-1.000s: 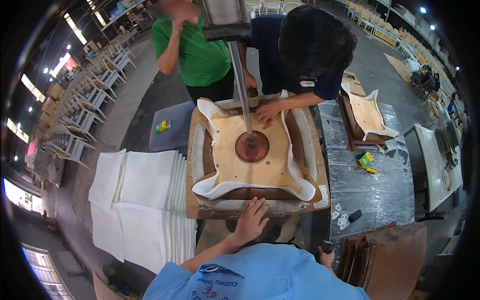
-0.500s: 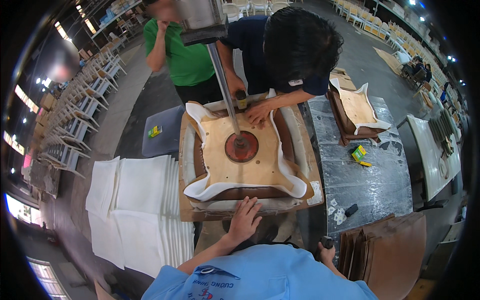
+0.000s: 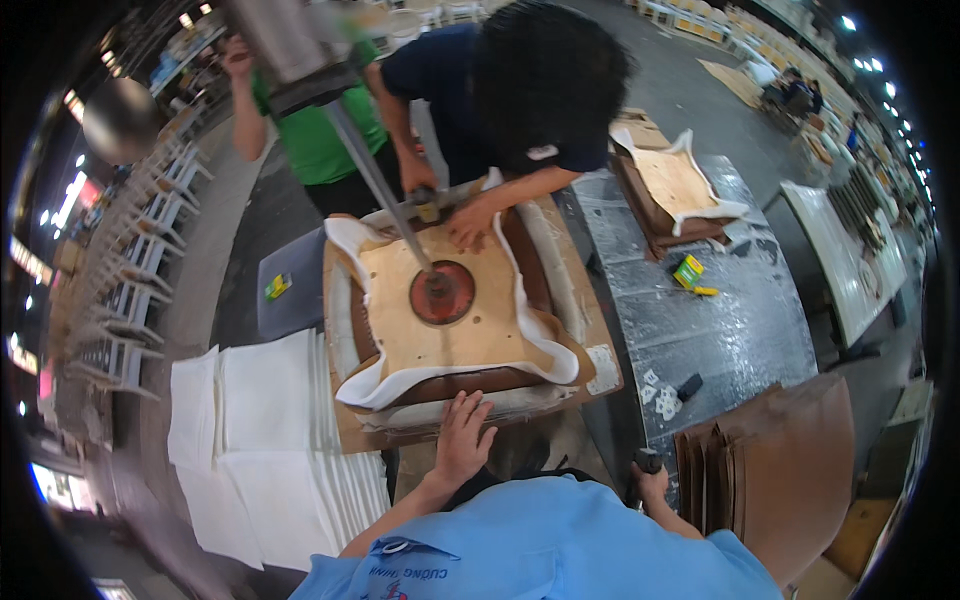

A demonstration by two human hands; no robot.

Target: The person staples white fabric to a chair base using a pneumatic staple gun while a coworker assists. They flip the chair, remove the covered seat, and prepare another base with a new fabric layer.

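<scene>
My left hand lies with fingers stretched out on the near padded edge of a wooden frame. In the frame sits an upside-down chair seat: a plywood panel with white padding and brown covering around it. A red round press foot on a metal rod stands on the panel. Low at the right, my right hand is closed round a black-topped staple gun, mostly hidden. Across the frame, a co-worker's hand touches the panel, the other holding a staple gun.
White foam sheets are stacked at left. At right, a plastic-covered table carries another seat, a yellow-green box and a black object. Brown covers stand near my right hand. A person in green stands beyond.
The view has swung, so the frame, tables and co-worker appear farther left and slightly tilted. My left hand stays on the near edge and my right hand keeps its hold.
</scene>
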